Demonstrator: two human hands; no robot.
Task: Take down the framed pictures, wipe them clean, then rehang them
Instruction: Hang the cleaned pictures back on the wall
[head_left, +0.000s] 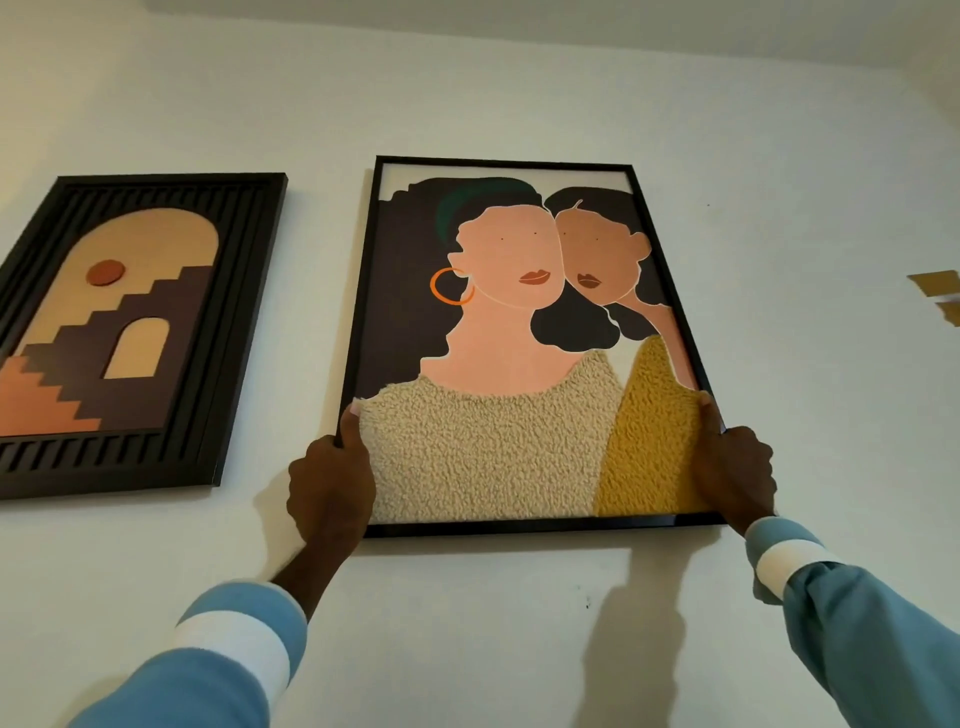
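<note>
A large black-framed picture of two stylised figures (524, 332) is against the white wall, straight ahead and above me. My left hand (332, 483) grips its lower left edge, thumb lying up the front of the frame. My right hand (735, 473) grips the lower right corner the same way. A second picture (130, 332), an arch-and-stairs design in a thick ribbed black frame, hangs to the left on the wall, untouched.
The white wall (519, 597) runs bare below the frames and meets the ceiling (571, 26) above. A small tan object (940, 291) shows at the far right edge. Both my sleeves are light blue with a white band.
</note>
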